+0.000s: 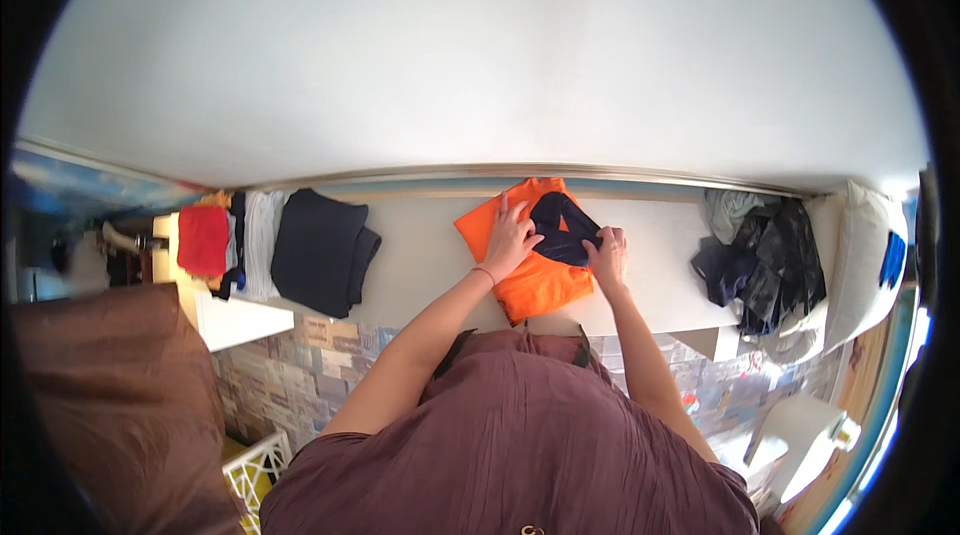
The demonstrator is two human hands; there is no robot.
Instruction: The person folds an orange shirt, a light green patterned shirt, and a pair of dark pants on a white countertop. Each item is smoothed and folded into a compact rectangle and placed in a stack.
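The orange garment point(545, 290) lies beneath the left hand point(508, 246), its fingers loosely spread; the right hand point(609, 259) pinches navy cloth point(566, 252) just left of it.

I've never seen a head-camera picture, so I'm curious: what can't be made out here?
All in the head view:
Part of the orange cloth: hidden by the navy cloth and left hand.
Whether the two cloths are joined: the left hand and right hand cover some navy edge.
How many pieces form the dark heap: they overlap.
The brown cover's full extent: cut off by the dark rim.
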